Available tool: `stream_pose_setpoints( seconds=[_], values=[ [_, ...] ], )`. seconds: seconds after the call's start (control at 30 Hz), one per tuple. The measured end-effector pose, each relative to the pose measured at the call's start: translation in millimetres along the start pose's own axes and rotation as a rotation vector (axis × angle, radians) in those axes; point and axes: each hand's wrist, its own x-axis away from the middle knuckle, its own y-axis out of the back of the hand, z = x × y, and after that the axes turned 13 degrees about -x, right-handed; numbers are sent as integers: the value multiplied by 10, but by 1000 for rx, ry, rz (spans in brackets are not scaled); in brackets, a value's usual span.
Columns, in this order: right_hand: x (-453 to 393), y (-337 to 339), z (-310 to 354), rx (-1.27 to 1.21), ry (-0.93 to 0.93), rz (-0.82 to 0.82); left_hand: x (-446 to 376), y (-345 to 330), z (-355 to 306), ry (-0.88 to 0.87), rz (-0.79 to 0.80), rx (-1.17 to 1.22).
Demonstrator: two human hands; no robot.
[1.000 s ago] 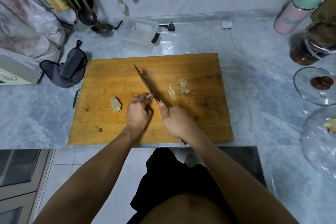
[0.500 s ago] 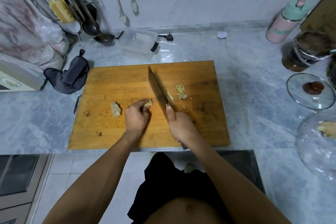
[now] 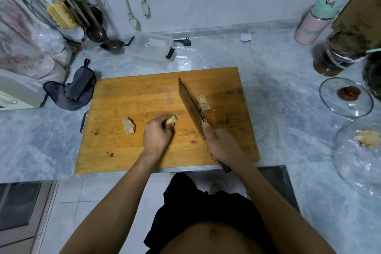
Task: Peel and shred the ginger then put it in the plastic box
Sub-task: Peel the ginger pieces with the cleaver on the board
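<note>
Ginger in grip: a pale ginger piece (image 3: pixel 171 119) sits near the middle of the frame on the cutting board (image 3: pixel 132 97); the left hand (image 3: pixel 157 135) curls its fingers round it, one end poking out toward the upper right
Loose ginger: a second chunk (image 3: pixel 128 126) lies on the board just left of that hand, apart from it; cut ginger scraps (image 3: pixel 203 102) lie right of centre, partly hidden behind the blade
Knife: a cleaver (image 3: pixel 190 102) slants from the upper middle of the board down to the right hand (image 3: pixel 221 146); that grip is wrapped tight round the handle, forefinger along the blade's base; whether the edge touches the board I cannot tell
Plastic box: a clear plastic box (image 3: pixel 151 52) rests on the grey marble surface (image 3: pixel 278 80) just above the board's top edge, well apart from the ginger
Left of board: a dark cloth (image 3: pixel 72 90) is bunched on the surface
Right edge: a glass lid (image 3: pixel 346 97) with a brown knob; a pink bottle (image 3: pixel 314 20) at upper right
</note>
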Motion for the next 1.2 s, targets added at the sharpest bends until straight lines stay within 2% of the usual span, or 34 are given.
stream_pose_setpoints(
  seconds=[0.1,0.17,0.23,0.3,0.4,0.47,0.57,0.63,0.8,0.93,1.2],
  values=[
    [7,-28,13,16,-5,5,-8,51,-11,43,29,-22],
    [1,-26,34,10,-10,13,-51,106,7,236,25,78],
    [4,-25,50,19,0,25,-95,149,60,489,8,274],
    [16,-35,73,31,3,36,-76,176,102,554,9,266],
    [27,-60,106,41,1,63,47,215,183,410,16,39],
    [42,-89,113,55,1,87,98,234,289,189,-9,-52],
    [63,-131,84,78,-1,94,100,251,434,-241,65,-221],
    [69,-150,78,87,-3,99,103,237,463,-382,80,-300],
    [81,-175,121,111,25,116,132,190,273,-211,-74,-282],
    [83,-136,202,186,75,105,143,38,150,-249,-144,-330],
    [150,-106,303,207,60,134,117,-44,150,-235,-133,-431]
  ],
)
